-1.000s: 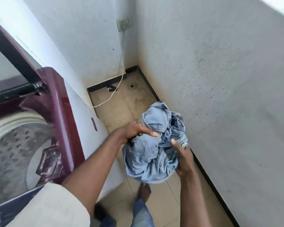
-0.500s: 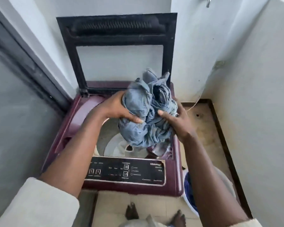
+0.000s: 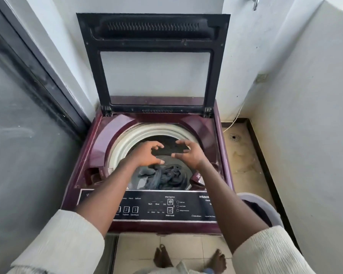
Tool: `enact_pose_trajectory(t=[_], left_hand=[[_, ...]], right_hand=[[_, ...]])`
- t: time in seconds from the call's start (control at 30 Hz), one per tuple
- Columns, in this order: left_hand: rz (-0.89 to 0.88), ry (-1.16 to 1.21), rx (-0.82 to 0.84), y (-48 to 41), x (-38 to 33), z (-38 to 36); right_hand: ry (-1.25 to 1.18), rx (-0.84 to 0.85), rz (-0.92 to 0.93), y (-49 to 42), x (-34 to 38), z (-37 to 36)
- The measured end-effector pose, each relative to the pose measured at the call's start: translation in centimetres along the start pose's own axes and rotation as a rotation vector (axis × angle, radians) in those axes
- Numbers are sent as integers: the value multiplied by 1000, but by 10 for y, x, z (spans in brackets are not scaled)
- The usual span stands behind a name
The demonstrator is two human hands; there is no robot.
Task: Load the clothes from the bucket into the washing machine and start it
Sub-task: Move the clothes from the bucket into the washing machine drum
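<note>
White-walled, tiled laundry corner. Maroon top-load washing machine (image 3: 147,165), lid (image 3: 153,60) up. Bucket (image 3: 261,210) alongside, right. Soft, light blue-grey clothes (image 3: 164,177) in drum; probably best gathered by bunched folds. Left hand (image 3: 147,155), right hand (image 3: 188,154) above, spread, empty.

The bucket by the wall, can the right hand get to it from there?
Probably yes. The right hand is empty and open above the drum, and the bucket stands on the floor just right of the washing machine, beside that arm. Nothing visible blocks a reach down.
</note>
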State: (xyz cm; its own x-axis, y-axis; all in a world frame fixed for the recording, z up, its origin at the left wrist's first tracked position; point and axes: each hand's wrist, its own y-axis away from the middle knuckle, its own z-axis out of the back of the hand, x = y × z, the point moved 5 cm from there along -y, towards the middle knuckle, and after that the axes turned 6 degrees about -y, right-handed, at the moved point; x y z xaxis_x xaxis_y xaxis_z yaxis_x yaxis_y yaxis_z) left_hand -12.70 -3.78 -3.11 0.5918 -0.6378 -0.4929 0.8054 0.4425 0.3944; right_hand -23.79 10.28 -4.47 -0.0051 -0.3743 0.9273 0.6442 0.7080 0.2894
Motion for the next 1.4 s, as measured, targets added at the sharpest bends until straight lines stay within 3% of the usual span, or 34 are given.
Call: enact_pose_trajectory(t=[0.17, 0.3, 0.4, 0.6, 0.7, 0.8, 0.9, 1.1, 1.17, 1.3, 1.4], left_hand=[[-185, -45, 4, -22, -79, -30], [-349, -47, 54, -29, -179, -78], [-434, -45, 181, -25, -247, -135], [-266, -109, 638, -24, -309, -292], [-118, -134, 774, -31, -308, -353], [-22, -196, 720, -51, -284, -407], [14, -251, 674, -80, -250, -471], [-51, -325, 599, -177, -178, -633], [-66, -346, 564, -204, -155, -679], [-147, -340, 528, -228, -122, -732], [-5, -13, 474, -244, -106, -741]], right_hand=[[-15, -283, 59, 35, -8, 72], [-173, -561, -8, 83, -49, 156], [-281, -691, -113, 129, -101, 207], [-318, -882, -463, 202, -229, 256], [-327, -921, -569, 217, -278, 274], [-270, -903, -683, 212, -349, 292], [-115, -699, -785, 183, -435, 290], [342, -366, -768, 89, -618, 278], [372, -278, -745, 60, -672, 271], [483, -262, -728, 28, -741, 254], [632, -339, -678, 17, -752, 245]])
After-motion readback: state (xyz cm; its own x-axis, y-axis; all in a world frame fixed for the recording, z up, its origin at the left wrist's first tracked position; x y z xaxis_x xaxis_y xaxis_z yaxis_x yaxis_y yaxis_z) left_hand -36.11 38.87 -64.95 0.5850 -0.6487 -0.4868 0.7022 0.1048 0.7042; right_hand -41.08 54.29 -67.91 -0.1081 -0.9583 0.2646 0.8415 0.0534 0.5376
